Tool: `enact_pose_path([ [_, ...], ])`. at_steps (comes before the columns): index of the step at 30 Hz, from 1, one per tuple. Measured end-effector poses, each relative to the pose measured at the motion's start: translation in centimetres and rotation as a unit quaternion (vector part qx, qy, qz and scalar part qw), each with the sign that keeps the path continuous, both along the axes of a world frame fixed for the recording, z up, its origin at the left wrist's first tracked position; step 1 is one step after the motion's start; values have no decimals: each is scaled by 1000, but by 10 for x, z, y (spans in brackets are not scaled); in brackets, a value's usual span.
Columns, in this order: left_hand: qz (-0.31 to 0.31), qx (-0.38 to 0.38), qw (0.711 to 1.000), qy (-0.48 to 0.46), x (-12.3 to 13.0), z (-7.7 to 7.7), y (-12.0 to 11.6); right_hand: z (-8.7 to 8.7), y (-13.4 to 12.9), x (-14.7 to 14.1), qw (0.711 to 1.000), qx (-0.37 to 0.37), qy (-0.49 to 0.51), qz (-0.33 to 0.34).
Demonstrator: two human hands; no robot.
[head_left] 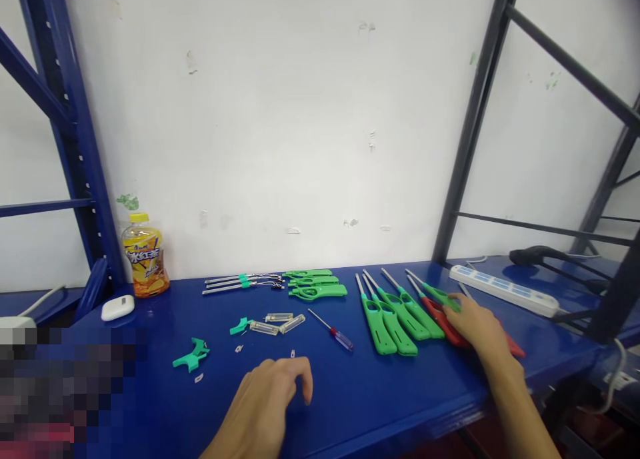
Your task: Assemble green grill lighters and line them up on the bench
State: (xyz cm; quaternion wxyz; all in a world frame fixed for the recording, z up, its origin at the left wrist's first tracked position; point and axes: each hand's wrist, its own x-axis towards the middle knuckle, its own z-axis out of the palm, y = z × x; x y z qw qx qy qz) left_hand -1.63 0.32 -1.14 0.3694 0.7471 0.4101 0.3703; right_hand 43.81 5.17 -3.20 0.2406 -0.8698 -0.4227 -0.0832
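My right hand (473,322) is closed over the handle of a green long-nosed lighter (440,295), its metal tube pointing away to the left. Under and around that hand lie red lighters (513,346), partly covered. Several green lighters (383,329) rest in a row just left of it. My left hand (267,396) hovers over the near part of the table, index finger bent down and nothing visible in it. Beyond it are a small screwdriver (343,340), clear fuel tanks (264,328), a teal trigger piece (193,356) and small white bits (199,378).
Along the back of the blue table (340,406) lie metal lighter tubes with wires (233,286) and green casing halves (319,290). A drink bottle (145,259) and white earphone case (118,308) stand left. A power strip (505,291) lies right, beside a dark rack post (470,132).
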Motion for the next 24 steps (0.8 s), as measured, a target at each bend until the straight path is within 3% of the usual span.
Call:
enact_pose_path([
  [2,82,92,987,106,4,-2,-6,-3,2,1,1000,-3,-4,11],
  [3,87,108,978,157,7,0,-9,-4,2,1,1000,-2,-5,17],
  [7,41,102,946,306,14,11,-17,0,1,-1,999,24,-24,39],
  [10,37,109,919,378,18,13,-16,22,-8,-12,994,79,-51,63],
  [14,31,136,911,389,20,7,-10,64,-22,-70,971,175,-84,138],
  [15,33,141,910,389,19,6,-9,73,-22,-92,960,190,-85,187],
  [16,35,144,908,392,19,5,-8,80,-20,-116,938,194,-76,278],
  [18,34,142,903,404,18,5,-7,88,-5,-161,883,84,-103,450],
  [19,32,142,901,409,18,5,-7,90,6,-179,862,44,-115,491],
  [21,33,144,901,408,18,5,-7,89,36,-204,837,-22,-129,532],
  [24,40,152,906,394,19,5,-8,83,81,-213,824,-134,-140,533],
])
